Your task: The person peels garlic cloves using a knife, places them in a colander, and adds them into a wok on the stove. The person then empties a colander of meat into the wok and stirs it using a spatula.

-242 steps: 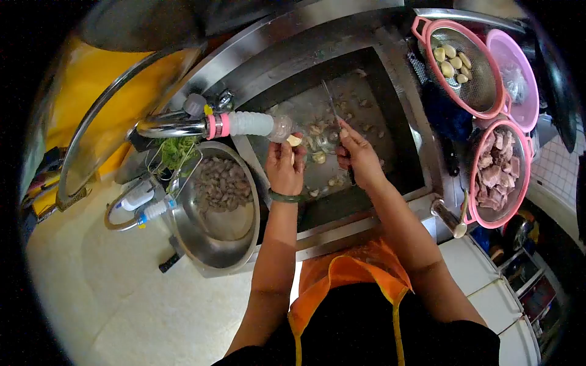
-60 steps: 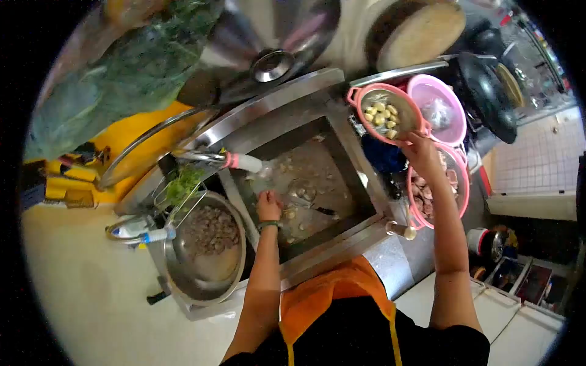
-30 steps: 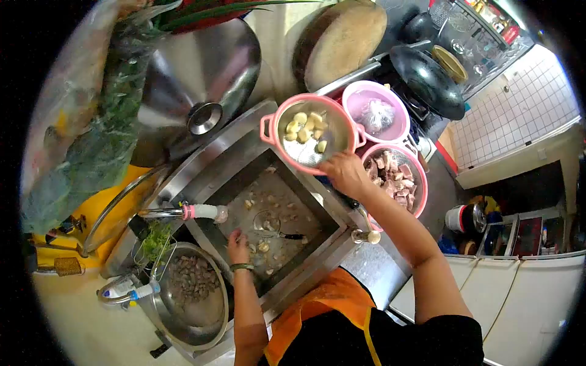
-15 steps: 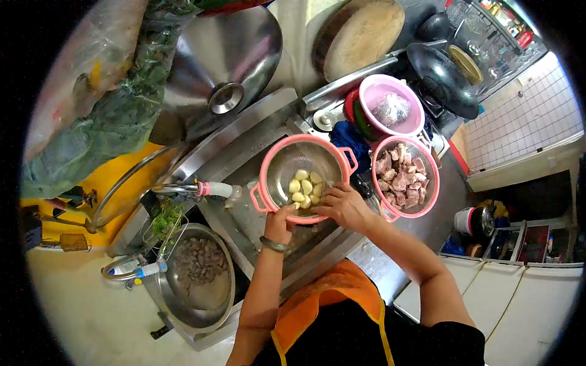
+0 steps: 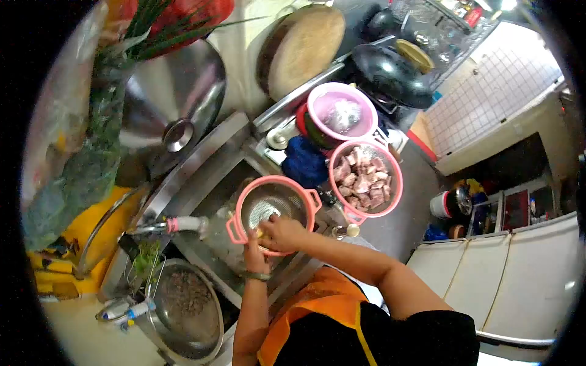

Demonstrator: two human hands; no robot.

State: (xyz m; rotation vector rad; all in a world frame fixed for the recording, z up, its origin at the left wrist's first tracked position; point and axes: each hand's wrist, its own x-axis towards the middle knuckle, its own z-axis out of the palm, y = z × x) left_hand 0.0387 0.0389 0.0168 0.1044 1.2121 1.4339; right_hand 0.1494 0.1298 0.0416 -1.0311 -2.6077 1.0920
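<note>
A pink-rimmed mesh colander [image 5: 250, 190] is held over the sink, tipped towards me. My left hand [image 5: 254, 256] grips its near rim on the left side. Inside it, my right hand [image 5: 284, 233] is closed with curled fingers around peeled garlic cloves [image 5: 260, 233], of which only a little pale yellow shows beside the fingertips. The hand hides the rest of the cloves.
The metal sink [image 5: 241, 157] has a faucet [image 5: 186, 224] at left. To the right stand a pink colander of raw meat chunks [image 5: 364, 183] and a lilac basin [image 5: 317, 97] with a plastic bag. A steel bowl [image 5: 213, 317] sits lower left; a wok [image 5: 390, 73] is farther back.
My right hand has moved from the colander's near right rim into it, closing over the garlic cloves. The cloves were spread in plain sight before. The camera view has shifted too.
</note>
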